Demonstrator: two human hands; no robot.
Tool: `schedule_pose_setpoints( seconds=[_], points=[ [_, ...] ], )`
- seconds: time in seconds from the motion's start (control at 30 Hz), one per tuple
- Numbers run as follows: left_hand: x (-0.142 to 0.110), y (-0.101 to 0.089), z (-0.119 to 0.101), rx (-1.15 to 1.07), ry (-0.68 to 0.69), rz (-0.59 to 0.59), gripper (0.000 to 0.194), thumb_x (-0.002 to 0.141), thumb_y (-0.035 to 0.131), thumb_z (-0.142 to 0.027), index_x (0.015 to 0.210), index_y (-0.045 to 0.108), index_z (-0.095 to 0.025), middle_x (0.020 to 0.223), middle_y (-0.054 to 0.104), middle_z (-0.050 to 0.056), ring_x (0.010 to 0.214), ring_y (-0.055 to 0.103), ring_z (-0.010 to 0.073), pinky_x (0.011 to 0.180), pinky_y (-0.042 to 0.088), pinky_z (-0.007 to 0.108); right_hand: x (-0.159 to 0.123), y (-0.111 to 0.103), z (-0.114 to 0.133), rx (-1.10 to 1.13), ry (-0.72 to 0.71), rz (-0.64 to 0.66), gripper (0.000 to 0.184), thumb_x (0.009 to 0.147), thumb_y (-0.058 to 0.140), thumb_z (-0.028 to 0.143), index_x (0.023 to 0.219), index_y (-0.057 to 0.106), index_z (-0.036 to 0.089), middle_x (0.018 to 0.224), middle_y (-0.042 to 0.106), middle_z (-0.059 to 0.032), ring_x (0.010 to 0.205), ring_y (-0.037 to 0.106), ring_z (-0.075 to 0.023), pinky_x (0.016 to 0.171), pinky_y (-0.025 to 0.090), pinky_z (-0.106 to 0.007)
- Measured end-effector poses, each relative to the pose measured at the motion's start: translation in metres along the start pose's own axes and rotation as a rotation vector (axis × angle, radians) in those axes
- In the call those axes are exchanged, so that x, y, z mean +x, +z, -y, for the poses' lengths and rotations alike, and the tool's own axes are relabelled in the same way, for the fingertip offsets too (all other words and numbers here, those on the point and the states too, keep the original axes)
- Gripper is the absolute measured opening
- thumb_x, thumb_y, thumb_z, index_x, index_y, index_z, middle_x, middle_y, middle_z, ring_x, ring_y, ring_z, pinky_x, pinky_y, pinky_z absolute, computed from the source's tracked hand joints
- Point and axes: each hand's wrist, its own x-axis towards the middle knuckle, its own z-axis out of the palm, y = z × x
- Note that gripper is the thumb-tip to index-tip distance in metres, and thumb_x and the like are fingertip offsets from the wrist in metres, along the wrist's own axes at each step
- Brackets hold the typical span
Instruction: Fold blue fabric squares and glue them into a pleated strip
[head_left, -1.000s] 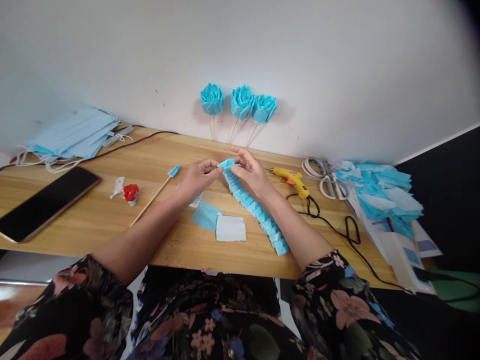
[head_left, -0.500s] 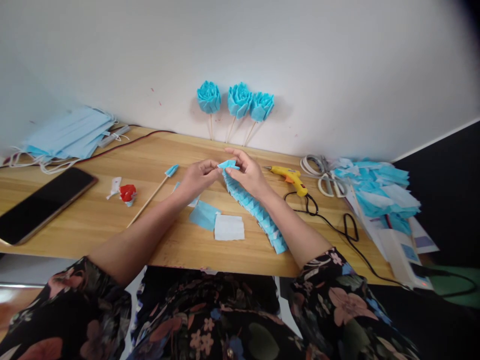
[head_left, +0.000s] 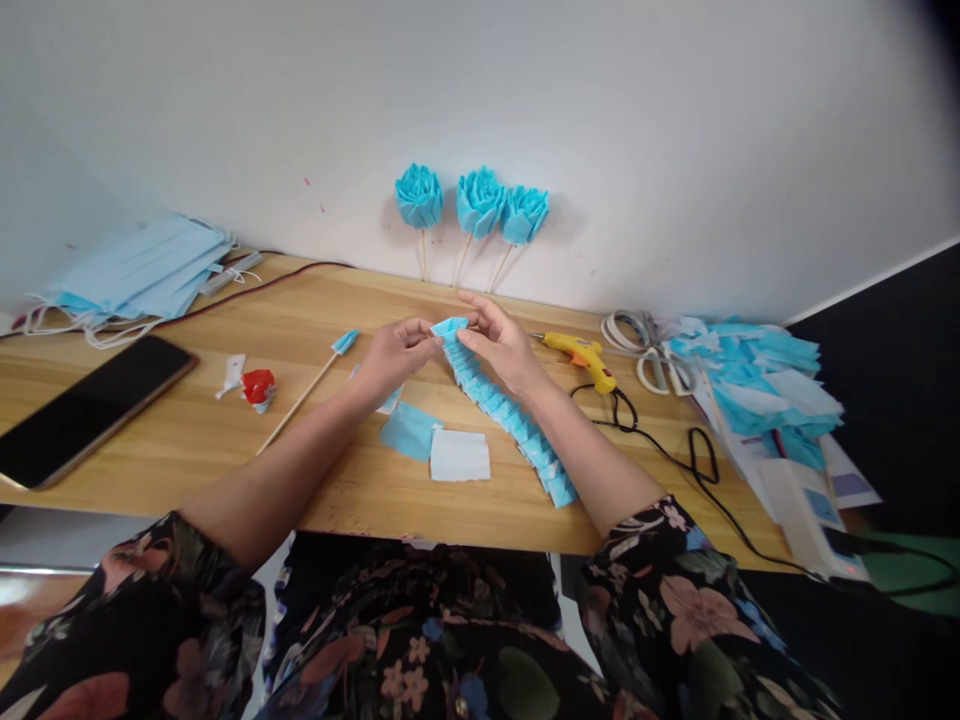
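Observation:
A long strip of folded blue fabric pieces (head_left: 499, 408) runs from between my hands down toward the table's front edge, partly behind my right forearm. My left hand (head_left: 401, 352) pinches the left corner of the folded piece at its far end. At that piece's right side, my right hand (head_left: 506, 345) holds on with thumb and fingers. Below my hands lie a blue fabric square (head_left: 407, 431) and a white fabric square (head_left: 460, 456). Left of my left hand rests a stick with a small blue folded tip (head_left: 345, 343).
Three blue fabric flowers (head_left: 480, 202) on sticks lean against the wall. A yellow glue gun (head_left: 581, 358) lies right of my hands, near scissors (head_left: 660, 370) and a pile of blue scraps (head_left: 757, 375). Face masks (head_left: 142, 268), a phone (head_left: 94, 410) and a red wrapper (head_left: 259, 386) are left.
The folded piece at the strip's far end has tilted and shifted slightly left, its top edge now more spread. My right fingers have moved a little along its side.

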Motion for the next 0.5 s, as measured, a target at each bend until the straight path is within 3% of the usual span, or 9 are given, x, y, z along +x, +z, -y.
schedule_pose_setpoints(
  seconds=[0.27, 0.5],
  points=[
    [-0.0018, 0.0015, -0.0017, 0.025, 0.014, 0.011, 0.018, 0.076, 0.068, -0.034, 0.074, 0.057, -0.018, 0.052, 0.041, -0.008, 0.048, 0.030, 0.0068, 0.048, 0.021, 0.023, -0.0018, 0.0047, 0.0017, -0.015, 0.032, -0.013, 0.051, 0.081, 0.067, 0.031, 0.130, 0.055, 0.025, 0.090, 0.066, 0.0008, 0.079, 0.063, -0.0156, 0.075, 0.054, -0.030],
    [0.0046, -0.0033, 0.0054, -0.085, -0.021, -0.038, 0.026, 0.070, 0.072, -0.037, 0.075, 0.056, -0.018, 0.052, 0.042, -0.008, 0.047, 0.033, 0.0066, 0.048, 0.025, 0.023, -0.0008, -0.0049, 0.0046, 0.012, 0.057, -0.007, 0.054, 0.087, 0.062, 0.047, 0.136, 0.055, 0.025, 0.118, 0.070, -0.0049, 0.112, 0.064, -0.0219, 0.102, 0.050, -0.040]
  ],
)
